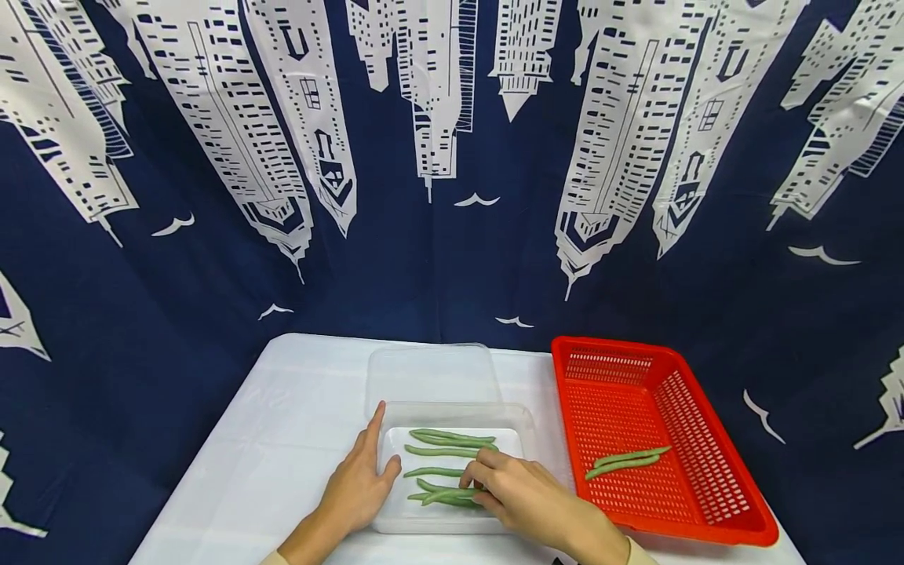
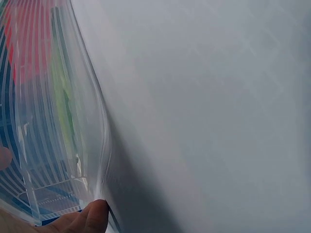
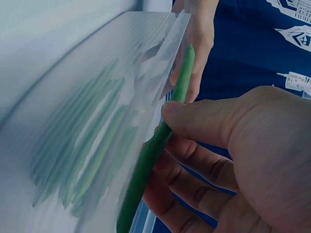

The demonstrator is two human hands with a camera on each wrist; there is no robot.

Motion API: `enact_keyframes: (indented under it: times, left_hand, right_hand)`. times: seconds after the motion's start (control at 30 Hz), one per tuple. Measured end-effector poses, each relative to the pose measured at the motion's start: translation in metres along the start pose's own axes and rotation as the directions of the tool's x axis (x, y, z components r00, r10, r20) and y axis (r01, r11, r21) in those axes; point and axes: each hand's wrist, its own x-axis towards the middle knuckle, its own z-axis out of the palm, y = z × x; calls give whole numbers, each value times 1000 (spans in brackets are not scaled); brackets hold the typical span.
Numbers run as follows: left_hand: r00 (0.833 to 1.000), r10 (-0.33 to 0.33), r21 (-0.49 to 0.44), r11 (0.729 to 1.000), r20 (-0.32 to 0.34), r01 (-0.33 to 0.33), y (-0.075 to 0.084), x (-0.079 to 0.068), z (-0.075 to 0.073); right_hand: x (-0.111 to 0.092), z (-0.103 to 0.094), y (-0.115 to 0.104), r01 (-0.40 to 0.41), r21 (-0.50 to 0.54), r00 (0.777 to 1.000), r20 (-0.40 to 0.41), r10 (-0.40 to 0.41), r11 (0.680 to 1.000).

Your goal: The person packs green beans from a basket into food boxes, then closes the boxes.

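A clear plastic food container [image 1: 424,521] sits on the white table with several green beans [image 1: 452,452] lying crosswise in it, loosely spaced. My left hand [image 1: 360,479] rests against its left wall, index finger stretched along the rim and thumb apart from it. In the left wrist view, fingertips [image 2: 97,216] touch the container's ribbed wall [image 2: 29,121]. My right hand [image 1: 523,494] is over the container's right side. Its thumb and fingers pinch one green bean [image 3: 146,165], which slants beside the container wall in the right wrist view.
A clear flat lid [image 1: 434,377] lies behind the container. To the right stands a red perforated basket [image 1: 607,400] holding a few more green beans [image 1: 625,463]. Behind the table hangs a dark blue cloth [image 1: 395,275] printed with white buildings.
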Motion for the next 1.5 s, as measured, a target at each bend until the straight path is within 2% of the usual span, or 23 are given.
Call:
enact_keyframes:
  times: [0.13,0.4,0.77,1.13,1.5]
  left_hand:
    - [1000,12,-3,1000,7,-12,-1,-1,3]
    - [1000,17,10,1000,-8,-17,-2,-1,4]
    - [1000,6,1,1000,14,-6,-1,1,2]
    - [1000,6,0,1000,2,-6,0,-1,2]
    - [1000,1,0,1000,5,-1,-3,-1,3]
  right_hand:
    - [0,6,-1,-24,19,999,37,24,1000]
    - [5,14,-2,-24,53,996,82,19,998]
    - [6,15,-4,-12,19,997,75,11,1000]
    - [5,9,-3,-44,80,996,85,37,996]
    - [1,6,4,-47,78,998,50,44,996]
